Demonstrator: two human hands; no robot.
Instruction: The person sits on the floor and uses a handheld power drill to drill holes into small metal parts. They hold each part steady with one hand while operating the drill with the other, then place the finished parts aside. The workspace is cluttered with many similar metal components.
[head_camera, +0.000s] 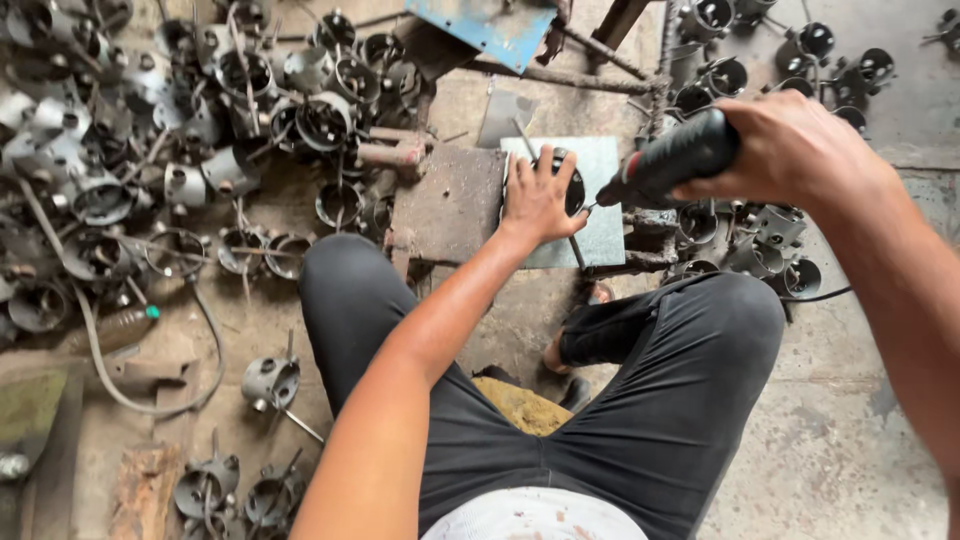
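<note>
My left hand (536, 200) lies flat, fingers spread, on a round dark metal ring part (574, 187) with a thin rod, pressing it against a grey-green metal plate (605, 240). My right hand (795, 150) grips the black handle of an electrode holder (672, 160), whose tip points down-left at the ring part, just right of my left fingers. Both knees in black trousers frame the work spot.
A rusty steel block (450, 205) sits left of the plate. Piles of several similar ring parts (200, 150) cover the floor at left and at the upper right (780, 250). A blue metal sheet (490, 28) lies at the top; a cable (150, 400) curls at left.
</note>
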